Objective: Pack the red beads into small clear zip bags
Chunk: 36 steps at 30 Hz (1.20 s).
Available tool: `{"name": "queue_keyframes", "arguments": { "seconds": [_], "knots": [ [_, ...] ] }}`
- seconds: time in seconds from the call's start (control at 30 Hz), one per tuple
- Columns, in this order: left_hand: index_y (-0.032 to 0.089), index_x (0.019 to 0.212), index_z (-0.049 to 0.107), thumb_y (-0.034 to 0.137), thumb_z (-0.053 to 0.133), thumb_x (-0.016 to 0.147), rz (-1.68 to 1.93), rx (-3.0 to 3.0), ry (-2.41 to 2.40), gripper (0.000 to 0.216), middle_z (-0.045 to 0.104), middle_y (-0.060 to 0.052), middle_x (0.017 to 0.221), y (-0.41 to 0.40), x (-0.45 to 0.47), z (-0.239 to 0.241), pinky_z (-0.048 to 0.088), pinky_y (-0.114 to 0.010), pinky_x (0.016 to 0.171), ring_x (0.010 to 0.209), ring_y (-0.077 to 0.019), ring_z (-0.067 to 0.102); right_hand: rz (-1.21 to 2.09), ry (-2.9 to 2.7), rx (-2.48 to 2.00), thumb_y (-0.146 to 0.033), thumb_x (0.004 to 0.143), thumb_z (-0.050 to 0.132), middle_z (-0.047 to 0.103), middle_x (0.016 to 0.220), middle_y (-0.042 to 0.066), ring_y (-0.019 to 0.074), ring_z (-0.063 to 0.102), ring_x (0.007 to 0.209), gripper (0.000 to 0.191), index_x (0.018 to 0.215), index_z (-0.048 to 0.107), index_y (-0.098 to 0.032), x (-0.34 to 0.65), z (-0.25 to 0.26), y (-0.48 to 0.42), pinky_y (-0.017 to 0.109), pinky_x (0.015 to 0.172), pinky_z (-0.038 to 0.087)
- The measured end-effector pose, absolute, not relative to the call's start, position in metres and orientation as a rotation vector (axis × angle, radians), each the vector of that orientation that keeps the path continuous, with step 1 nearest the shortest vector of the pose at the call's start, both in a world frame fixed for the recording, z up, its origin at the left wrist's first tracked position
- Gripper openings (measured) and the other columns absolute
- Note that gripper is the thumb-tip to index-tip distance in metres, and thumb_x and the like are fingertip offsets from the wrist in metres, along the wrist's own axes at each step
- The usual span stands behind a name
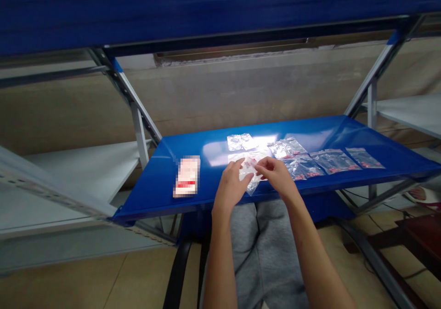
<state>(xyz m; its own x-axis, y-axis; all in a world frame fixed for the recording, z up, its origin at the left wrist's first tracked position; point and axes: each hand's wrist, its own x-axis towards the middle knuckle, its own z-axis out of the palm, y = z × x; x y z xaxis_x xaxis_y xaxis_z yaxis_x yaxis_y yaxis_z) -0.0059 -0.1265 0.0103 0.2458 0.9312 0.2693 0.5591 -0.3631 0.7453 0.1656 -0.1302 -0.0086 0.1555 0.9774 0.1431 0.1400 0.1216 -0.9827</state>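
My left hand [231,185] hovers over the left side of a white sheet [263,154], its fingers curved and the thumb held apart. Opposite it, my right hand [274,173] has thumb and fingertips pinched together; what they hold, if anything, is too small to make out. Between the two hands lie small red pieces [249,162] on the white sheet. A clear plastic bag [253,187] sticks out toward me below the fingertips. To the right, several clear zip bags [336,160] with small red pieces inside lie flat on the blue shelf [213,191].
Two small clear bags [240,141] lie behind the sheet. A pale, blurred-out rectangular object [186,176] with a red band rests at the left. Metal uprights [134,97] flank the shelf, and a blue upper shelf [220,14] overhangs it. White shelves [79,171] stand beside it.
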Motion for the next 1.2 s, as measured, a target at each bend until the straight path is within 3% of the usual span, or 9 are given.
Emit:
{"name": "queue_keyframes", "arguments": {
  "seconds": [0.1, 0.2, 0.37, 0.57, 0.73, 0.9, 1.03, 1.2],
  "knots": [
    [0.022, 0.143, 0.058, 0.034, 0.081, 0.081, 0.966, 2.156, 1.391, 0.067, 0.064, -0.015, 0.138, -0.132, 0.0, 0.016, 0.047, -0.046, 0.109, 0.127, -0.0334, 0.061, 0.931, -1.149, -1.283, -0.054, 0.068, 0.081, 0.067, 0.064, 0.003, 0.0233, 0.071, 0.065, 0.038, 0.073, 0.064, -0.02, 0.16, -0.006, -0.131, 0.03, 0.053, 0.052],
    [0.02, 0.147, 0.053, 0.038, 0.082, 0.08, 0.871, 2.211, 1.466, 0.075, 0.062, -0.018, 0.141, -0.137, 0.008, 0.019, 0.045, -0.048, 0.107, 0.13, -0.0373, 0.059, 0.937, -1.14, -1.286, -0.057, 0.07, 0.08, 0.068, 0.065, 0.005, 0.0243, 0.071, 0.065, 0.04, 0.071, 0.063, -0.02, 0.154, -0.007, -0.132, 0.029, 0.052, 0.049],
    [0.017, 0.142, 0.057, 0.038, 0.073, 0.087, 0.837, 2.231, 1.563, 0.061, 0.065, -0.019, 0.131, -0.138, 0.014, 0.018, 0.046, -0.048, 0.102, 0.127, -0.0379, 0.06, 0.883, -1.212, -1.25, -0.055, 0.074, 0.078, 0.068, 0.067, 0.003, 0.0214, 0.067, 0.066, 0.038, 0.07, 0.063, -0.02, 0.151, -0.014, -0.129, 0.031, 0.062, 0.049],
    [0.016, 0.136, 0.061, 0.035, 0.077, 0.084, 0.956, 2.151, 1.52, 0.058, 0.066, -0.016, 0.124, -0.132, 0.007, 0.011, 0.05, -0.045, 0.101, 0.118, -0.033, 0.063, 0.975, -1.307, -1.205, -0.057, 0.076, 0.075, 0.062, 0.064, 0.001, 0.0155, 0.055, 0.061, 0.041, 0.067, 0.06, -0.02, 0.15, -0.01, -0.127, 0.028, 0.058, 0.045],
    [0.017, 0.135, 0.061, 0.035, 0.081, 0.082, 1.062, 2.069, 1.484, 0.06, 0.066, -0.014, 0.123, -0.131, -0.002, 0.001, 0.053, -0.045, 0.101, 0.111, -0.0297, 0.066, 1.083, -1.251, -1.16, -0.055, 0.081, 0.069, 0.069, 0.082, 0.003, 0.0178, 0.065, 0.07, 0.037, 0.094, 0.067, -0.021, 0.155, -0.006, -0.124, 0.028, 0.058, 0.052],
    [0.02, 0.133, 0.063, 0.035, 0.085, 0.078, 1.132, 2.027, 1.522, 0.06, 0.065, -0.012, 0.122, -0.128, -0.013, -0.012, 0.053, -0.044, 0.104, 0.113, -0.0289, 0.066, 0.735, -1.194, -1.42, -0.04, 0.079, 0.064, 0.07, 0.083, 0.006, 0.0238, 0.07, 0.074, 0.027, 0.096, 0.066, -0.02, 0.177, -0.024, -0.108, 0.033, 0.058, 0.053],
    [0.02, 0.135, 0.062, 0.033, 0.084, 0.079, 1.134, 2.06, 1.541, 0.061, 0.065, -0.011, 0.122, -0.124, -0.02, -0.017, 0.053, -0.045, 0.104, 0.114, -0.0291, 0.065, 0.425, -1.402, -1.557, -0.029, 0.08, 0.062, 0.072, 0.08, 0.007, 0.0226, 0.067, 0.074, 0.011, 0.085, 0.068, -0.02, 0.177, -0.037, -0.097, 0.037, 0.075, 0.052],
    [0.018, 0.135, 0.061, 0.03, 0.084, 0.078, 1.08, 2.083, 1.543, 0.063, 0.066, -0.013, 0.124, -0.121, -0.023, -0.019, 0.051, -0.046, 0.106, 0.117, -0.0302, 0.064, 0.274, -1.564, -1.647, -0.026, 0.088, 0.061, 0.07, 0.084, 0.007, 0.0223, 0.064, 0.078, 0.01, 0.087, 0.069, -0.02, 0.162, -0.041, -0.095, 0.034, 0.077, 0.046]
  ]
}}
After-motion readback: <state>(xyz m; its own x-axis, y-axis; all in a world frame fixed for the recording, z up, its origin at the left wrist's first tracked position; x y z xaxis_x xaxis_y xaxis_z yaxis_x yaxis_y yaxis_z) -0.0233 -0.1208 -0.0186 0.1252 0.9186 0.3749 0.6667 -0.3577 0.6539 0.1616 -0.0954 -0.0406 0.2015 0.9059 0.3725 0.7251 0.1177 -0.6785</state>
